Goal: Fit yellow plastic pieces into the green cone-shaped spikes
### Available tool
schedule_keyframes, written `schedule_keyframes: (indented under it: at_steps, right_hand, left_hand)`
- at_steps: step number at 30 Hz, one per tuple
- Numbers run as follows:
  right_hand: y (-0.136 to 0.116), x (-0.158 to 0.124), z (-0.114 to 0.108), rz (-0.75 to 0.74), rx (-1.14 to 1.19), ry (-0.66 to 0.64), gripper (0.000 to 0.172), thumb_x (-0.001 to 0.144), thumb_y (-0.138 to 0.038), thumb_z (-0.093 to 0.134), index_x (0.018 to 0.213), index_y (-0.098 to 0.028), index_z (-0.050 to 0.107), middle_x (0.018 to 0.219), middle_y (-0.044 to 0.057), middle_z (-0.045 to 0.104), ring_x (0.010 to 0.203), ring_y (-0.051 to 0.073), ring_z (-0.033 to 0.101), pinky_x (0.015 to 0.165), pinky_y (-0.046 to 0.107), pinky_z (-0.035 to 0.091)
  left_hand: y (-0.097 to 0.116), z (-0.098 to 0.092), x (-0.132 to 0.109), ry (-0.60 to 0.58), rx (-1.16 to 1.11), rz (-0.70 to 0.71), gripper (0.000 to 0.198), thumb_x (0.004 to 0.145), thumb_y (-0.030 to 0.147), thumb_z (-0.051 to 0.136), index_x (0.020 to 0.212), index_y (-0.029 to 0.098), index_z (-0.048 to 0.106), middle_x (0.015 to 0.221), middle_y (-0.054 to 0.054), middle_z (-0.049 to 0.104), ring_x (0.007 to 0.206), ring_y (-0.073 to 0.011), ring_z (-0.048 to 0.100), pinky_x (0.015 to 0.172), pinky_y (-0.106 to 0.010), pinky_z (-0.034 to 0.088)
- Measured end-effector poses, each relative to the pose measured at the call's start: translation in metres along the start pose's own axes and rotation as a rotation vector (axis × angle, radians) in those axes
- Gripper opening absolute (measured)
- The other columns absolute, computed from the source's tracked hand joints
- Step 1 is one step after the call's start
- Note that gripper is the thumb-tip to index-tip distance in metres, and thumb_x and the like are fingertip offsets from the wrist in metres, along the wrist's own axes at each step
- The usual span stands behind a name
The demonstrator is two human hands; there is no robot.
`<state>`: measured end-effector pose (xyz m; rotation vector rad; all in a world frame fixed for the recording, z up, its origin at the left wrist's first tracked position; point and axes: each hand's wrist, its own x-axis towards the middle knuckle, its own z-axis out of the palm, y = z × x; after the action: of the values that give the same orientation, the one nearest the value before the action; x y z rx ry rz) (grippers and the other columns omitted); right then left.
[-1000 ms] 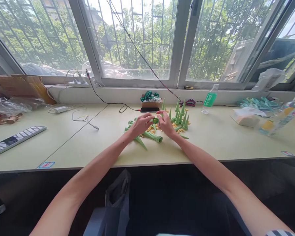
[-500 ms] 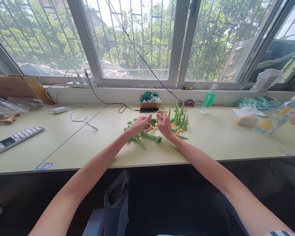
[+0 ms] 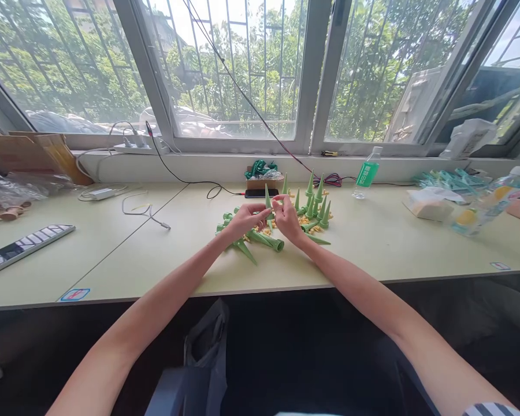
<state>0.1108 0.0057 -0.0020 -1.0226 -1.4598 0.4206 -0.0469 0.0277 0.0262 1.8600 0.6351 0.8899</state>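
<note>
Fingers of the left hand (image 3: pixel 245 219) pinch a green spike (image 3: pixel 267 196) low down, its tip upward, over the bench (image 3: pixel 372 240) between front and back edges. The right hand (image 3: pixel 287 218) curls its fingertips just beside it, their grip unclear. Yellow pieces (image 3: pixel 303 220) and other green spikes (image 3: pixel 325 216) surround both, back from the front edge.

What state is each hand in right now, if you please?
Left hand: closed on an upright green spike.
Right hand: fingers curled beside that spike; whether they grip anything cannot be told.
</note>
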Motion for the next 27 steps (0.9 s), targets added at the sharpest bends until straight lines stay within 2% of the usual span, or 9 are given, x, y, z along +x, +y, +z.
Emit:
schedule_keyframes:
  at_steps: [5,9,12,18,23,27]
  right_hand:
    - [0.001,0.001,0.002,0.046,-0.011,0.04,0.022,0.097,-0.043,0.044,0.098,-0.022,0.047,0.058,-0.005,0.048,0.047,0.013,0.042,0.05,0.027,0.031]
    - [0.001,0.001,0.003,0.09,-0.004,0.058,0.019,0.097,-0.041,0.044,0.095,-0.022,0.047,0.054,-0.006,0.043,0.046,0.014,0.042,0.049,0.028,0.03]
    - [-0.001,-0.001,0.003,0.085,0.012,0.071,0.02,0.097,-0.042,0.044,0.093,-0.023,0.046,0.056,-0.005,0.045,0.046,0.014,0.042,0.048,0.028,0.03]
    - [-0.003,-0.002,0.001,0.052,0.013,0.047,0.023,0.097,-0.046,0.044,0.096,-0.023,0.046,0.058,-0.005,0.047,0.046,0.014,0.043,0.048,0.028,0.031]
    - [-0.003,-0.003,0.002,0.043,0.039,0.028,0.028,0.097,-0.051,0.044,0.1,-0.023,0.046,0.054,-0.007,0.044,0.045,0.014,0.043,0.048,0.027,0.031]
    - [-0.007,-0.004,0.002,0.026,0.019,0.054,0.029,0.093,-0.049,0.052,0.102,-0.023,0.045,0.055,-0.008,0.045,0.046,0.013,0.044,0.049,0.027,0.033]
  left_hand:
    - [-0.006,0.004,0.004,0.094,0.12,0.099,0.043,0.076,0.053,0.071,0.094,0.013,0.071,0.086,-0.006,0.068,0.061,-0.0121,0.06,0.052,-0.023,0.05]
    - [-0.007,0.005,0.004,0.194,0.356,0.265,0.034,0.083,0.046,0.064,0.095,0.016,0.075,0.093,-0.008,0.068,0.069,-0.0132,0.061,0.06,-0.024,0.051]
    - [-0.003,0.005,0.002,0.198,0.492,0.366,0.028,0.088,0.041,0.059,0.098,0.02,0.075,0.096,-0.008,0.068,0.081,-0.0154,0.061,0.066,-0.022,0.05]
    - [-0.009,0.005,0.005,0.207,0.386,0.288,0.031,0.088,0.043,0.059,0.087,0.016,0.074,0.082,-0.005,0.065,0.065,-0.0126,0.06,0.062,-0.024,0.051]
    - [-0.016,0.002,0.009,0.157,0.232,0.213,0.038,0.085,0.048,0.063,0.103,0.017,0.072,0.091,-0.006,0.07,0.067,-0.0146,0.065,0.06,-0.025,0.053]
    - [-0.018,-0.002,0.01,0.196,0.205,0.208,0.04,0.085,0.052,0.062,0.103,0.017,0.071,0.094,-0.006,0.07,0.066,-0.0136,0.065,0.06,-0.024,0.054]
